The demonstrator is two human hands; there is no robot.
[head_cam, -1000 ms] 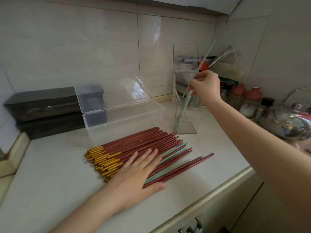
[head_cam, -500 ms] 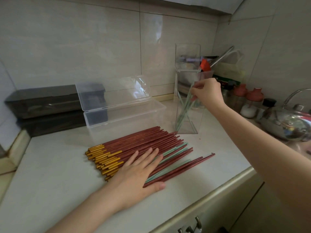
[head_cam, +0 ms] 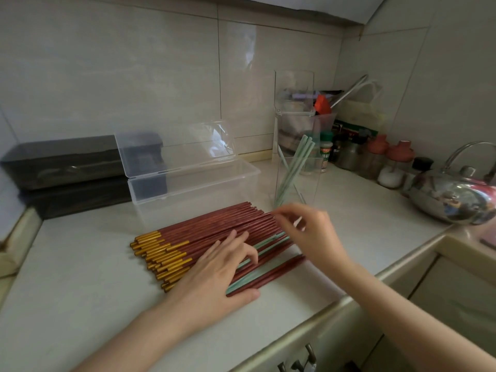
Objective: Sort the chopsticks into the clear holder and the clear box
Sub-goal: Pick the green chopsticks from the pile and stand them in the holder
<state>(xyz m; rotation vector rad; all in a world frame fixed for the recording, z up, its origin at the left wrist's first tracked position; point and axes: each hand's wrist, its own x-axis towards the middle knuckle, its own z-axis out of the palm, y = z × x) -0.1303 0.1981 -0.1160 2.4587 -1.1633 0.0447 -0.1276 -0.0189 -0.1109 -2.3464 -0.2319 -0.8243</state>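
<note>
A pile of red-brown chopsticks with gold ends (head_cam: 204, 232) lies on the white counter, with a few pale green chopsticks (head_cam: 264, 271) mixed in at its right side. My left hand (head_cam: 217, 275) rests flat on the pile, fingers spread. My right hand (head_cam: 308, 232) hovers over the pile's far right end, fingers apart and blurred, holding nothing that I can see. The tall clear holder (head_cam: 296, 167) stands behind it with several green chopsticks (head_cam: 295, 167) leaning inside. The clear box (head_cam: 193, 189) sits open and empty to the left, lid up.
Two dark boxes (head_cam: 69, 170) are stacked at the back left. Jars and bottles (head_cam: 386, 162) crowd the back right corner, and a shiny kettle (head_cam: 453, 194) stands at the right. The counter's front edge (head_cam: 349, 299) runs diagonally below my right arm.
My right hand let go of the green chopstick in the holder and came down to the pile's right end. My left hand stayed on the pile.
</note>
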